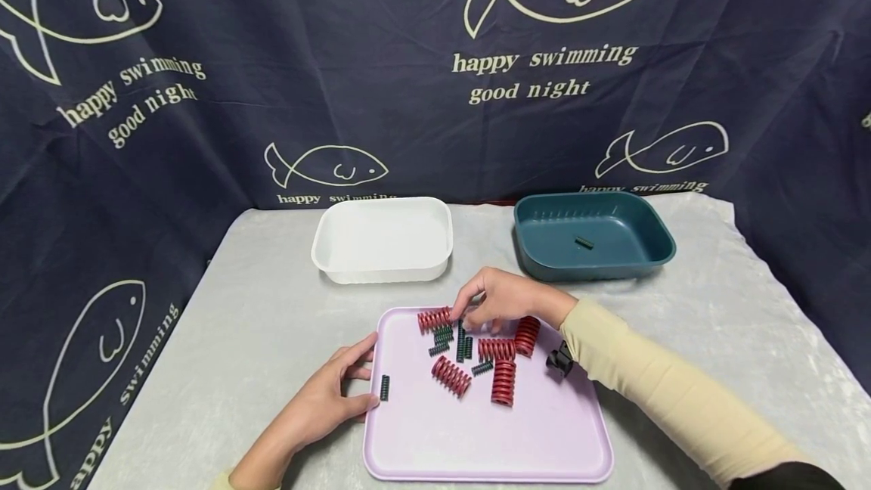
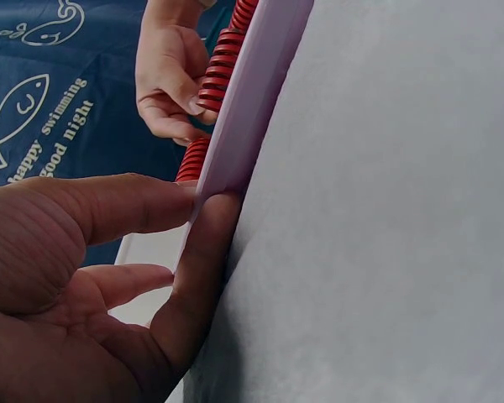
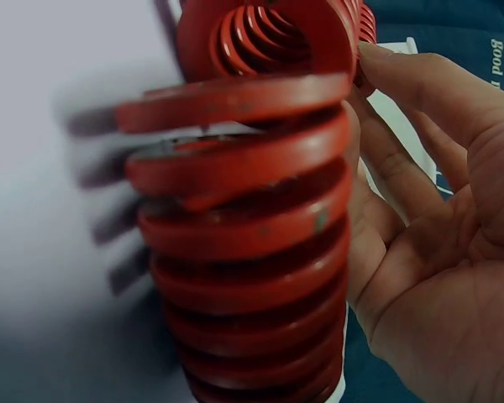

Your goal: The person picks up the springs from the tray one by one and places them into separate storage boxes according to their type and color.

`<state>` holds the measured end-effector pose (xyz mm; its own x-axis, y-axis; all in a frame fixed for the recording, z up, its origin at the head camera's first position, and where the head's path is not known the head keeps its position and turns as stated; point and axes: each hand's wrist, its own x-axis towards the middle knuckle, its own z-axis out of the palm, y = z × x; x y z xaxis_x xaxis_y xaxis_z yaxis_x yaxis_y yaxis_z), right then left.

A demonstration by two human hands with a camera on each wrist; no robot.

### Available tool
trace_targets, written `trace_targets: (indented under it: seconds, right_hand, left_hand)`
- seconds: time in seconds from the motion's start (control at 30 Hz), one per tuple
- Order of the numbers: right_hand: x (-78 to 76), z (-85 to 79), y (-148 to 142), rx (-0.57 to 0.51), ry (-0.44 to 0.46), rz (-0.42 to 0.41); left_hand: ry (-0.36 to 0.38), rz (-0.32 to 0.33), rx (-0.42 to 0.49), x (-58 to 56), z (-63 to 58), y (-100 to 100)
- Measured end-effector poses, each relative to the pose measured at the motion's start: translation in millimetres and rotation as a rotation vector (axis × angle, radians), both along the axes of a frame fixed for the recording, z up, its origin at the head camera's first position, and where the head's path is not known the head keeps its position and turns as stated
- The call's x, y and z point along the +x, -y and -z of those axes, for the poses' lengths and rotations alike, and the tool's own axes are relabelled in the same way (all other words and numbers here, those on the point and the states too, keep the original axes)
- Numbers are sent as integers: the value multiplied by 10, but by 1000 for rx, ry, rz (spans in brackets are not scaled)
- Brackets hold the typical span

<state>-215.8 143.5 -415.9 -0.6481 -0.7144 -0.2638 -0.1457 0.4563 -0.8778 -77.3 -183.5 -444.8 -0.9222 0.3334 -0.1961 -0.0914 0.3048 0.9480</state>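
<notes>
My left hand grips the left rim of a lilac tray, thumb above and a finger underneath in the left wrist view. A small dark green spring lies just inside that rim. Over the tray's far part, my right hand reaches down with thumb and index finger apart, close to a red spring and a long dark green spring. Its fingertips are partly hidden in the right wrist view behind a large red spring. Several more red springs and small green springs lie around it.
Behind the tray stand a white bin on the left and a teal bin on the right. One small green spring lies in the teal bin. A dark blue printed cloth hangs behind the pale tabletop.
</notes>
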Motion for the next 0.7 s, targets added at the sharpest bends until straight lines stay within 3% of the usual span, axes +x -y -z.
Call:
trace_targets:
  seconds: [0.2, 0.43, 0.7]
  right_hand:
    - [20, -1, -15, 22, -17, -13]
    - [68, 6, -7, 60, -100, -56]
    - [92, 21, -5, 32, -122, -73]
  left_hand:
    - [-16, 5, -16, -2, 0, 0]
    - [0, 4, 4, 5, 0, 1]
    - [2, 3, 5, 9, 7, -3]
